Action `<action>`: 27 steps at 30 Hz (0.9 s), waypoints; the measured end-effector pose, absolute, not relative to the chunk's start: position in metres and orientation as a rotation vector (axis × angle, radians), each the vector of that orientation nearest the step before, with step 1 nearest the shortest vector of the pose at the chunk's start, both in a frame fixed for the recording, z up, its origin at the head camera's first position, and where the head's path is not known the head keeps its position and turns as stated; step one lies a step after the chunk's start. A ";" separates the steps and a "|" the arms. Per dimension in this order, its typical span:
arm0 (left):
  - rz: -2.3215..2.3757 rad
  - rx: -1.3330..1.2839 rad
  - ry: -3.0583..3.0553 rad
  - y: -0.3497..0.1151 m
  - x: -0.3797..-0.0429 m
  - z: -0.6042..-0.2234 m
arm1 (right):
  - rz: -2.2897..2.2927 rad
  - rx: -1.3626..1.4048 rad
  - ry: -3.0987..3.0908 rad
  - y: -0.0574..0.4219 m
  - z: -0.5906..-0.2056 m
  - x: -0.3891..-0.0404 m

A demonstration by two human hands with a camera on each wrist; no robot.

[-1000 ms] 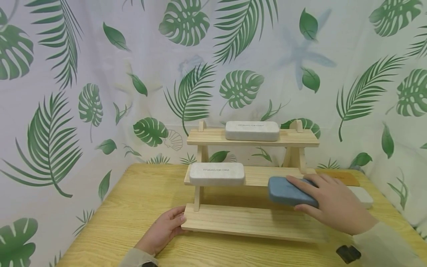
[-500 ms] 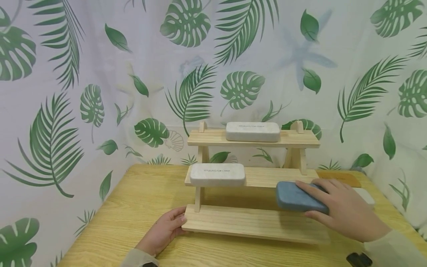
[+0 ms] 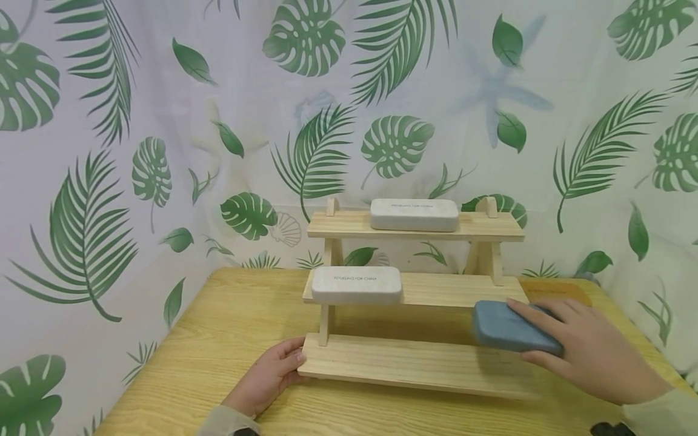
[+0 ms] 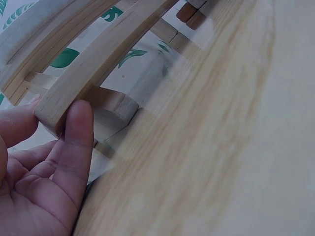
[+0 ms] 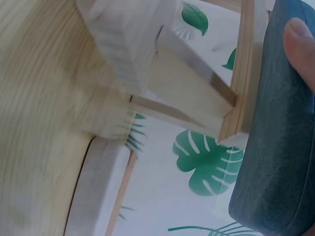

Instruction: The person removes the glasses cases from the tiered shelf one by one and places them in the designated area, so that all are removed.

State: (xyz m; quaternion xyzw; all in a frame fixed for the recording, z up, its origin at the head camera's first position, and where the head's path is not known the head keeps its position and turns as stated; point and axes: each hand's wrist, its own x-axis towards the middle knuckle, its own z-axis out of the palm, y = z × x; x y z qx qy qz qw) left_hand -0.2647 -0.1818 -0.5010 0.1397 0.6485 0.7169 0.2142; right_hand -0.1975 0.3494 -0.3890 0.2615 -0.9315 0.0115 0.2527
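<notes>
My right hand (image 3: 591, 354) holds a blue glasses case (image 3: 515, 328), with the thumb on one side and fingers over its top. The case is in the air over the right end of the bottom shelf; in the right wrist view its side (image 5: 275, 147) shows large beside a shelf end. My left hand (image 3: 272, 372) pinches the left end of the bottom shelf (image 3: 398, 363) of a three-tier wooden display stand, thumb above and fingers below (image 4: 78, 128). A white glasses case (image 3: 357, 284) lies on the left of the middle tier. Another white case (image 3: 414, 215) lies on the top tier.
The stand is on a wood-grain table (image 3: 180, 363). Behind the right hand lies a flat orange-brown item (image 3: 558, 292). A pale case (image 5: 96, 187) lies on the table in the right wrist view. A leaf-patterned curtain (image 3: 191, 121) hangs behind and at both sides.
My right hand has moved right and slightly down with the blue glasses case, away from the shelf's middle. My left hand has kept its grip on the bottom shelf.
</notes>
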 end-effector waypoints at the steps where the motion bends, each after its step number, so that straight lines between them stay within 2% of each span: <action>1: 1.989 0.387 1.800 -0.182 -0.265 -0.501 | 0.031 0.711 -2.534 0.351 -0.390 -0.197; 27: 1.999 0.390 1.792 -0.182 -0.265 -0.502 | -0.003 0.701 -2.526 0.394 -0.409 -0.189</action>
